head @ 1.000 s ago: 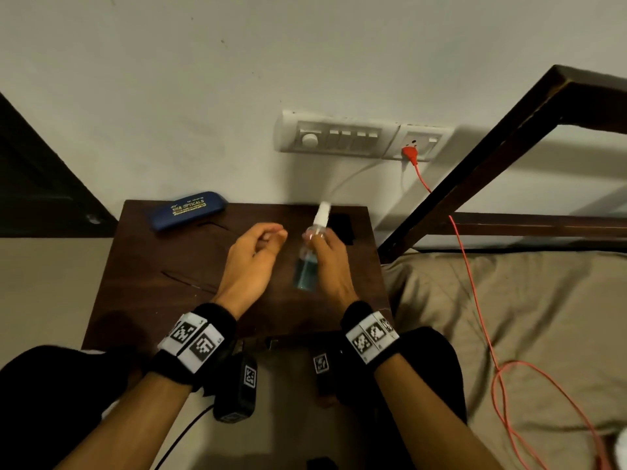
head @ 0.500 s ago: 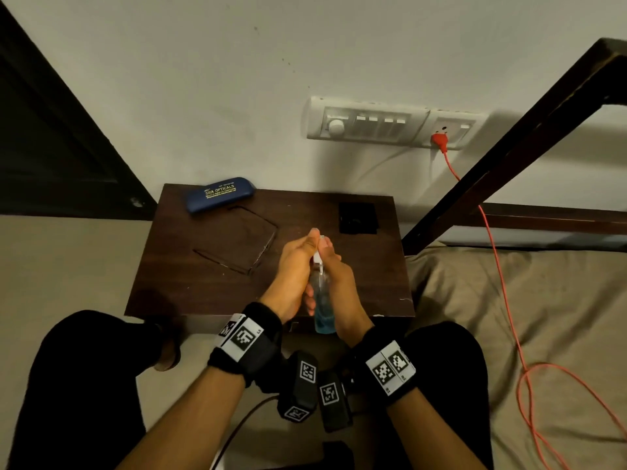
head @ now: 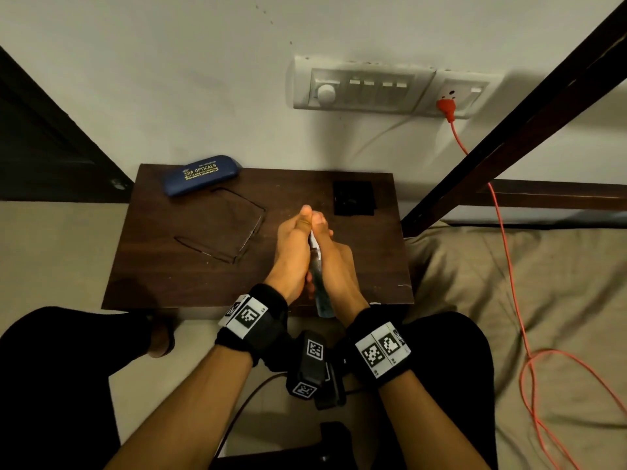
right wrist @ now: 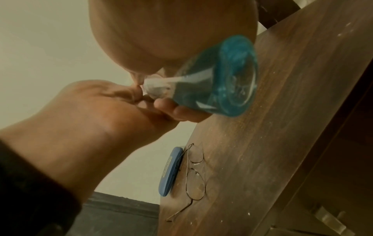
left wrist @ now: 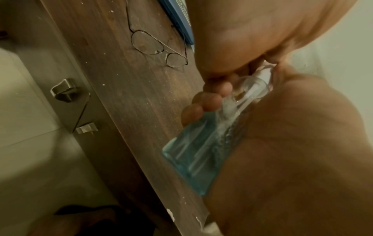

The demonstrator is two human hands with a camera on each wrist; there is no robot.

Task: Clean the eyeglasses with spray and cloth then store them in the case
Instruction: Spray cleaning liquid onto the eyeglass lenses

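Observation:
A clear spray bottle [head: 320, 290] of blue liquid [left wrist: 193, 153] is held tilted above the front of the dark wooden table [head: 190, 283]. My right hand [head: 334, 262] grips its body [right wrist: 218, 83]. My left hand [head: 297, 239] pinches the white top of the bottle; the nozzle is hidden by the fingers. Thin wire eyeglasses [head: 252, 230] lie unfolded on the table to the left of the hands [left wrist: 157, 47]. The blue glasses case [head: 200, 174] lies closed at the back left, just behind them. A black cloth [head: 353, 198] lies at the back right.
A white switchboard [head: 363, 86] with an orange plug and cable [head: 498, 205] is on the wall behind. A dark wooden bed frame [head: 509, 130] and a beige sheet [head: 475, 283] are at the right. My knees in black flank the table's front edge.
Both hands drew back toward the table's front edge with the bottle. The left hand, apart from the bottle one second ago, now holds its top.

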